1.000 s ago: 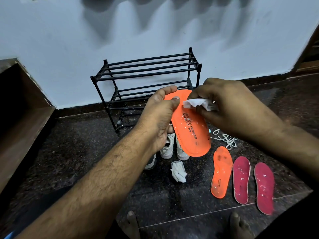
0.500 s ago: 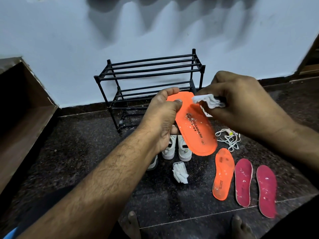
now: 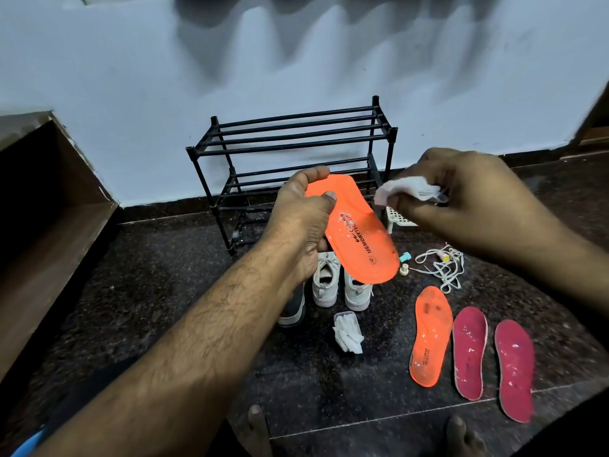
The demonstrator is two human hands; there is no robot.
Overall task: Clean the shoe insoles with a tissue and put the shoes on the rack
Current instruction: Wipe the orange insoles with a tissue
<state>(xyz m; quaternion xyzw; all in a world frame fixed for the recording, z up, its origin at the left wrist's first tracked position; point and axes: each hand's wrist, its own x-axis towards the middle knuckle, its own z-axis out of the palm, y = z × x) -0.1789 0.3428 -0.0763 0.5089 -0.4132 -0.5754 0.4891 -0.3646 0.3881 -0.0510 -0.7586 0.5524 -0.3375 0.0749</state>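
Fingers (image 3: 425, 206) pinching the tissue (image 3: 405, 191) have lifted off the left-held orange insole (image 3: 359, 235).

You have one view only — the wide-angle camera on your head, looking forward and down over both forearms. Your left hand (image 3: 304, 219) and right hand (image 3: 461, 199) sit near the lens, at mid-frame. Beyond them the view faces the black rack (image 3: 293, 166), which stands against the pale wall (image 3: 296, 61) — the far limit of the shot. The dark floor (image 3: 164, 291) fills the lower half, and your bare toes (image 3: 255, 423) show at the bottom edge. Straight lines bow towards the frame's edges.
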